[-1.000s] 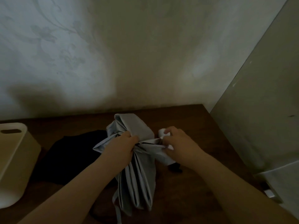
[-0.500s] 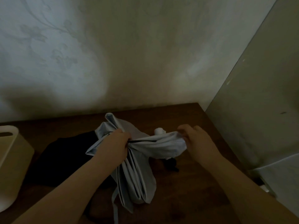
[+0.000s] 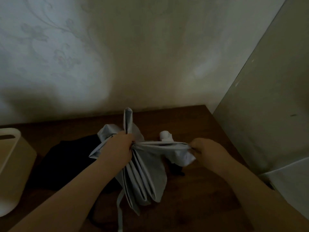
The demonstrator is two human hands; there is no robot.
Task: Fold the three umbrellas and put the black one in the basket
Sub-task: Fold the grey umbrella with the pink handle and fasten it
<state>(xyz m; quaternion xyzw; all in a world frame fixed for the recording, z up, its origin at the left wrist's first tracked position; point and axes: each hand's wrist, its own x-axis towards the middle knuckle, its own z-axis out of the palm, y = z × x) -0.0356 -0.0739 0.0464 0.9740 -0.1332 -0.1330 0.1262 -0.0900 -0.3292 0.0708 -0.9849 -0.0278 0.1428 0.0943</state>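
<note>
Stretched further out to the right of the left hand (image 3: 119, 148) since a moment ago: one pleat of the grey umbrella (image 3: 143, 173), now drawn taut and flat by the right hand (image 3: 206, 152), which has travelled away from the white handle knob (image 3: 165, 135).

Left hand curled tight round the gathered middle of the cloth, holding the bunch. Right hand pinching the outer edge of the pleat between thumb and fingers.

Probably light and limp, thin slippery fabric over thin ribs; likely to slide loose unless pinched at a rib tip or a folded edge. Best taken at the pleat edges for smoothing, at the middle for steadying. Loose closing strap (image 3: 119, 210) dangling toward the viewer from the bunch.

Black umbrella (image 3: 70, 161) lying just left of the grey one, partly under it, not yet in the basket (image 3: 11, 158), which stands further left. Third umbrella not made out.

All resting on a dark wooden table (image 3: 200, 190). Behind the grey umbrella, a pale wall with a faint floral pattern (image 3: 63, 56); to its right, a plain pale panel (image 3: 267, 114). Dim light, shadows heavy.
</note>
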